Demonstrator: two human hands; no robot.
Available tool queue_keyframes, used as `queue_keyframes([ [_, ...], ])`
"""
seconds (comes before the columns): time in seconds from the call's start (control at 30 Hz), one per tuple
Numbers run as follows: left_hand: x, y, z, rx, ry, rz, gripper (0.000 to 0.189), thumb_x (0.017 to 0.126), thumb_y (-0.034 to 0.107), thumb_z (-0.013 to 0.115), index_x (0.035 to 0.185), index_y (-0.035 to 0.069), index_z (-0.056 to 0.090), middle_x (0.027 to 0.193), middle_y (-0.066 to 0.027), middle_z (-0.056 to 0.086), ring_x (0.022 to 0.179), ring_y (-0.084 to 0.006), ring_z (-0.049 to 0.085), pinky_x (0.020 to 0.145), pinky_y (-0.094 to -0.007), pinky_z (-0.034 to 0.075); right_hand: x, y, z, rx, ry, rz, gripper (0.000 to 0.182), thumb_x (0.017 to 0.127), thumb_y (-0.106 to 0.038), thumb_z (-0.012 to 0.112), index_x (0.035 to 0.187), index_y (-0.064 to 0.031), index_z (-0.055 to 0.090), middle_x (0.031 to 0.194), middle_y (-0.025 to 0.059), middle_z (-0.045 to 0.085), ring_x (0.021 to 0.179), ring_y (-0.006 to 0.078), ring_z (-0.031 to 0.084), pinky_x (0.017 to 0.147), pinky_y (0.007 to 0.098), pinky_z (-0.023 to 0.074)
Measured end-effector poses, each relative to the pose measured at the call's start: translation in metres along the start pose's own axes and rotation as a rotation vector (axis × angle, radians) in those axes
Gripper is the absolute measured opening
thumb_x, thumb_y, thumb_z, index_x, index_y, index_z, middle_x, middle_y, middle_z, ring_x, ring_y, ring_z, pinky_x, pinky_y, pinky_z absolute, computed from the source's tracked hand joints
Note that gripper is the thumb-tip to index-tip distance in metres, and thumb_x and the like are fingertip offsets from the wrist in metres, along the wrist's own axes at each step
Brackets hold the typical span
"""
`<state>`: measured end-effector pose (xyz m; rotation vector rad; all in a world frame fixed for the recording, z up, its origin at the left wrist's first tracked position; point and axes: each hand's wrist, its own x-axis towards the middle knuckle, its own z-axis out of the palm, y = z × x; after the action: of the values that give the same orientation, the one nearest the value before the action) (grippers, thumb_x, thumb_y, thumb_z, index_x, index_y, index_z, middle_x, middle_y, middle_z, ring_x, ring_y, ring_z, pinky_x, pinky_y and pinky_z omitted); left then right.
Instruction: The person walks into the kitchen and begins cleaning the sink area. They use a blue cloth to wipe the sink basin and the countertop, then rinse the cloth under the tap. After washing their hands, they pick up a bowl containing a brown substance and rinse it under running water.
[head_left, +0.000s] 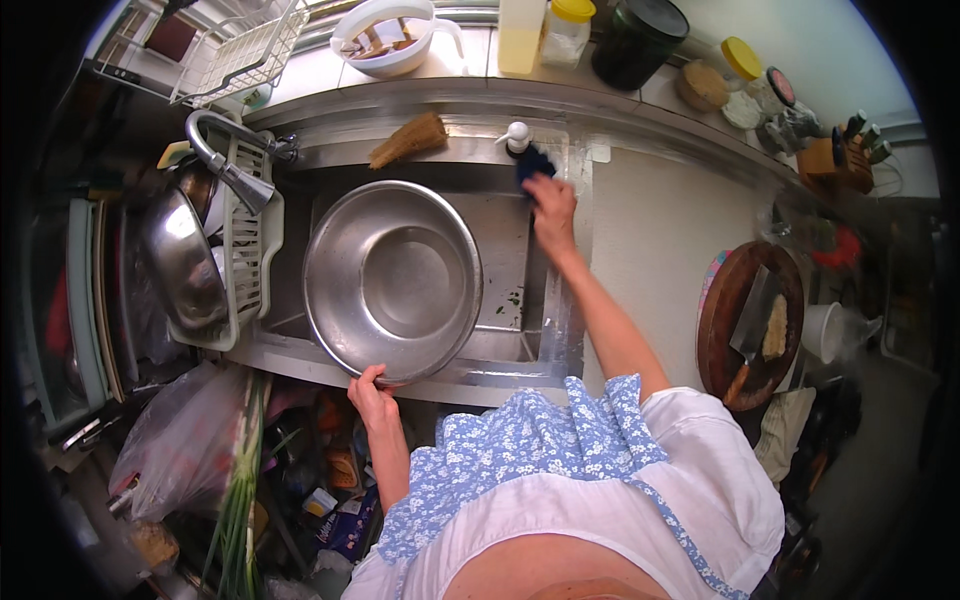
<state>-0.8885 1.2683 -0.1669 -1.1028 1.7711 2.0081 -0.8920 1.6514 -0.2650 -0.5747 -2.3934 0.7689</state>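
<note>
With its fingers on the near rim, my left hand (379, 401) grips a wide stainless steel basin (341, 255) that rests over the sink (499, 240). The basin is tilted a little and looks empty. My right hand (553, 214) reaches to the back right corner of the sink, its fingertips on a dark blue cloth or scrubber (534, 169). Just behind that stands a white pump dispenser (517, 136). A straw-coloured bristle brush (411, 139) lies on the sink's back ledge. Green leafy scraps (510, 302) lie on the sink bottom.
At the left, a chrome faucet (225, 169) arches over a dish rack (251, 247) with metal bowls. A round wooden chopping board (712, 330) on the right bears a cleaver (754, 311). Jars and a knife block (825, 165) line the back ledge. Spring onions (244, 480) hang at lower left.
</note>
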Motion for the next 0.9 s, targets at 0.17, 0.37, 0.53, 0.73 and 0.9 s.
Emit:
queue_keyframes([
  [0.17, -0.001, 0.002, 0.004, 0.058, -0.097, 0.008, 0.026, 0.065, -0.001, 0.061, 0.090, 0.001, 0.055, 0.085, -0.0062, 0.054, 0.075, -0.0209, 0.057, 0.057, -0.0375, 0.054, -0.056, -0.037, -0.045, 0.318, -0.208, -0.071, 0.036, 0.070, 0.008, 0.048, 0.096, -0.0083, 0.066, 0.111, 0.0077, 0.062, 0.107, 0.0295, 0.051, 0.095, 0.0379, 0.0372],
  [0.37, -0.027, 0.024, 0.032, 0.195, -0.244, 0.035, 0.022, 0.069, -0.001, 0.060, 0.089, 0.001, 0.052, 0.083, -0.0064, 0.055, 0.072, -0.0192, 0.058, 0.056, -0.0352, 0.053, 0.041, 0.082, -0.098, 0.307, 0.026, 0.084, 0.038, 0.070, 0.000, 0.054, 0.106, -0.0069, 0.063, 0.114, 0.0126, 0.061, 0.107, 0.0307, 0.054, 0.097, 0.0378, 0.0391],
  [0.53, -0.063, 0.034, 0.074, 0.243, -0.401, -0.010, 0.018, 0.071, -0.006, 0.057, 0.087, 0.001, 0.051, 0.079, -0.0070, 0.057, 0.074, -0.0185, 0.059, 0.070, -0.0330, 0.050, 0.025, 0.093, -0.062, -0.133, 0.084, -0.086, 0.036, 0.076, -0.014, 0.063, 0.112, -0.0137, 0.059, 0.121, 0.0083, 0.056, 0.105, 0.0335, 0.051, 0.090, 0.0439, 0.0400],
  [0.73, -0.076, 0.011, 0.124, 0.228, -0.545, -0.002, 0.015, 0.073, -0.006, 0.057, 0.086, -0.001, 0.051, 0.078, -0.0071, 0.056, 0.073, -0.0165, 0.056, 0.065, -0.0334, 0.049, -0.136, -0.001, -0.062, 0.539, 0.082, 0.199, 0.039, 0.087, -0.013, 0.055, 0.122, 0.0024, 0.046, 0.134, 0.0257, 0.036, 0.119, 0.0414, 0.039, 0.101, 0.0481, 0.0319],
  [0.9, -0.087, -0.015, 0.192, 0.324, -0.672, -0.025, 0.014, 0.072, -0.005, 0.057, 0.086, -0.002, 0.053, 0.076, -0.0069, 0.055, 0.068, -0.0159, 0.056, 0.054, -0.0301, 0.047, -0.176, -0.036, -0.117, 0.258, -0.171, 0.263, 0.043, 0.076, -0.004, 0.060, 0.119, -0.0047, 0.055, 0.129, 0.0186, 0.046, 0.125, 0.0389, 0.037, 0.105, 0.0482, 0.0284],
])
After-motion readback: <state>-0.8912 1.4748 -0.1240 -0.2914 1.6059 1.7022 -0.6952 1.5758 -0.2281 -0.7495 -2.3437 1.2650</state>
